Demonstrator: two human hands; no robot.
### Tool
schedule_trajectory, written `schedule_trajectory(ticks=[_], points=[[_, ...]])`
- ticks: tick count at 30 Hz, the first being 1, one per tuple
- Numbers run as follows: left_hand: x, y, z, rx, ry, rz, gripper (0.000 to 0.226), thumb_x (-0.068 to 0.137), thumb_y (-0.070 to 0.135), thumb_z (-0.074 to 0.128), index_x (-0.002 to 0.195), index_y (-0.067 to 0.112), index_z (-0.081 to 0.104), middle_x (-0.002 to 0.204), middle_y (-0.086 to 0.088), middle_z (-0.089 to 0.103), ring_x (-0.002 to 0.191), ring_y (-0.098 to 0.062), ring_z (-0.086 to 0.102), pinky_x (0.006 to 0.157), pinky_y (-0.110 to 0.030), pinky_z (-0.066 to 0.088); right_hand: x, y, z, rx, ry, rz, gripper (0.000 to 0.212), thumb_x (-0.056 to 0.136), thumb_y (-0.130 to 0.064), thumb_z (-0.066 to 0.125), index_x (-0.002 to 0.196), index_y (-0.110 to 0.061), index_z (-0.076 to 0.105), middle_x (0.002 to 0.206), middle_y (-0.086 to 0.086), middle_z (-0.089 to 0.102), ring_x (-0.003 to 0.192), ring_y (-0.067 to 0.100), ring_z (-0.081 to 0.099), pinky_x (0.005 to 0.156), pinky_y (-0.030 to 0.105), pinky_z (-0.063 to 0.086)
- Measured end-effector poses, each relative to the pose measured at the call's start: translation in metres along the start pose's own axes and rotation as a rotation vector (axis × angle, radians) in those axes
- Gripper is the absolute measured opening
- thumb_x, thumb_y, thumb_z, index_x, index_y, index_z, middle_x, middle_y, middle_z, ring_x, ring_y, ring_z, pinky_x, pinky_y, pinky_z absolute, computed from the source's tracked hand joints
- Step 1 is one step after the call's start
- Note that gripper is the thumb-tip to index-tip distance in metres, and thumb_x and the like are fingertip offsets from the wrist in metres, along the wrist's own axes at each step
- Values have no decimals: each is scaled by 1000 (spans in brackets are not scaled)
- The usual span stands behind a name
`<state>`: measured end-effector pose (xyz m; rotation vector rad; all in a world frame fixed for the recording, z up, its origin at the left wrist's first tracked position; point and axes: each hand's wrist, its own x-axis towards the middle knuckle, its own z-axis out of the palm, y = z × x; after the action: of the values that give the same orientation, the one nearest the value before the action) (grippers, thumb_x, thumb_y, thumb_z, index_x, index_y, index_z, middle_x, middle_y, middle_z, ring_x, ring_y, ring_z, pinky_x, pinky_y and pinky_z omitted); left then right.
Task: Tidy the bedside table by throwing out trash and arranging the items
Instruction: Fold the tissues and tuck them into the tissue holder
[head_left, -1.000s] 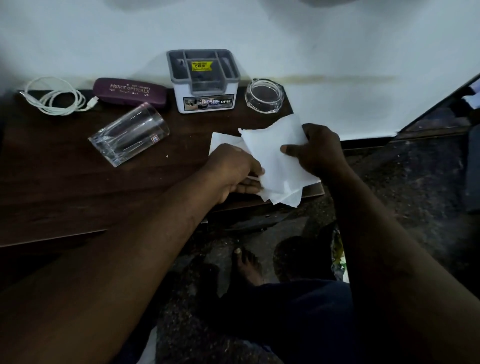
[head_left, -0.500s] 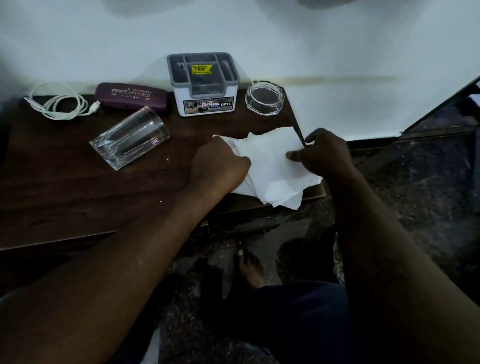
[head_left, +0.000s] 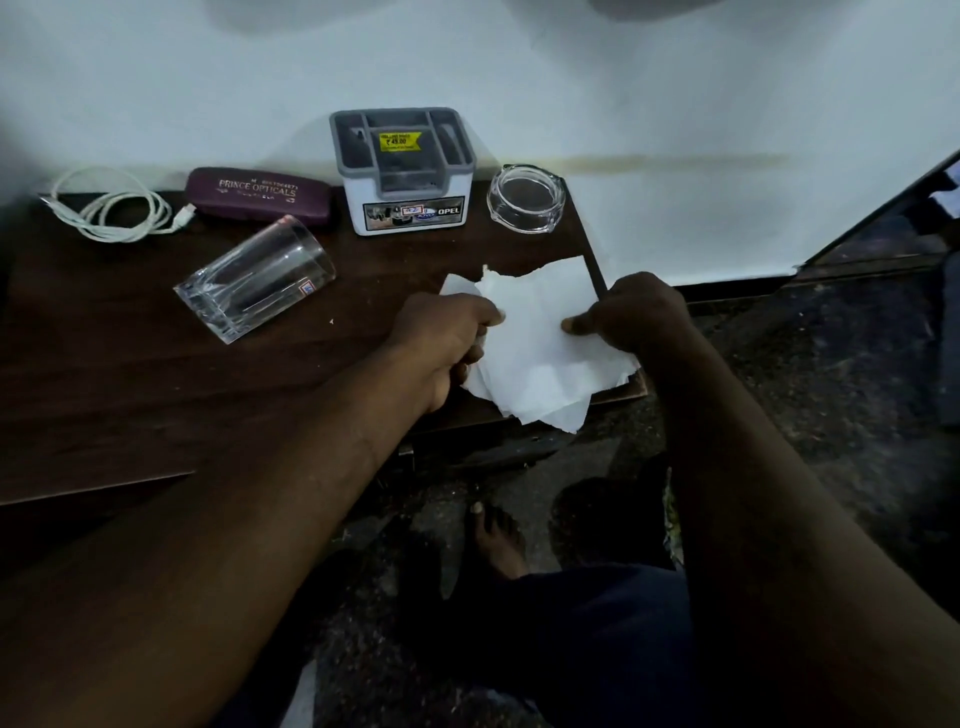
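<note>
Both hands are on the tissue paper (head_left: 540, 353). It is thin, white and soft-creased, with several loose sheets layered and the far edge torn and ragged. It lies on the near right corner of the bedside table (head_left: 130, 374), and its near corner droops past the table's edge.

Left hand (head_left: 447, 338): knuckles up, fingers curled round the paper's left edge and bunching it. I call this a closed grip.

Right hand (head_left: 636, 312): the thumb is laid on top of the sheet at its right side, with the other fingers curled at the table's right edge. I read this as a pinch, though I cannot see the fingers under the paper.

The paper spans the gap between the two grips, fairly flat in the middle.

The table top is dark wood-grain laminate, matte.

- **Beyond and left of the left hand, well apart:** a clear glass tumbler (head_left: 254, 278) with a thick base, lying on its side.
- **Further beyond the tumbler:** an oblong maroon spectacle case (head_left: 257, 195) with rounded ends and gold lettering.
- **Left of the case:** a white cable (head_left: 111, 210) in a loose coil.
- **Straight beyond the left hand, at the wall:** a white plastic organiser box (head_left: 402, 169) with a grey compartmented top and a yellow price sticker.
- **Beyond the gap between the hands:** a round clear glass ashtray (head_left: 524, 205) with a notched rim, near the paper's far edge but apart from it.
- **Nearer me than the grips:** a dark speckled floor (head_left: 831, 415) and a bare foot (head_left: 496, 540).
</note>
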<state>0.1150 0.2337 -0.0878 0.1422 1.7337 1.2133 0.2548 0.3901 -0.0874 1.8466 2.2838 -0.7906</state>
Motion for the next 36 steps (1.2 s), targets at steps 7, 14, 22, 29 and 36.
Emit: schedule_trajectory(ticks=[7, 14, 22, 29, 36], points=[[7, -8, -1, 338, 116, 324, 16, 82, 29, 82, 77, 15, 74, 64, 6, 64, 55, -10, 53, 55, -23, 37, -19, -16, -14, 110, 47, -132, 32, 70, -32, 93, 70, -17, 65, 89, 6, 70, 99, 32, 71, 83, 38, 54], [9, -13, -4, 555, 180, 473, 31, 84, 46, 78, 76, 16, 75, 62, 9, 67, 58, 0, 57, 57, -22, 38, -19, -12, -8, 155, 99, -177, 36, 75, -33, 89, 97, -10, 74, 102, 7, 73, 99, 28, 68, 89, 37, 56], [15, -17, -5, 695, 148, 466, 29, 85, 47, 77, 70, 24, 68, 65, 14, 61, 69, -5, 59, 58, -24, 37, -21, -16, -7, 225, 85, -170, 30, 72, -22, 89, 66, -21, 60, 75, -7, 63, 86, 22, 62, 68, 26, 41], [8, -2, 0, 248, 74, 417, 25, 81, 23, 71, 61, 15, 58, 61, 0, 62, 62, -16, 61, 62, -28, 46, -22, -20, -11, 385, 16, -105, 26, 70, -11, 86, 92, -12, 73, 92, 5, 70, 88, 26, 65, 70, 29, 48], [4, 8, -2, -412, -182, 95, 36, 94, 42, 65, 120, 18, 74, 114, -4, 78, 106, -27, 72, 93, -42, 56, -30, -23, -22, 864, -95, -30, 25, 70, 4, 68, 93, -2, 76, 96, 20, 76, 88, 41, 72, 86, 59, 60]])
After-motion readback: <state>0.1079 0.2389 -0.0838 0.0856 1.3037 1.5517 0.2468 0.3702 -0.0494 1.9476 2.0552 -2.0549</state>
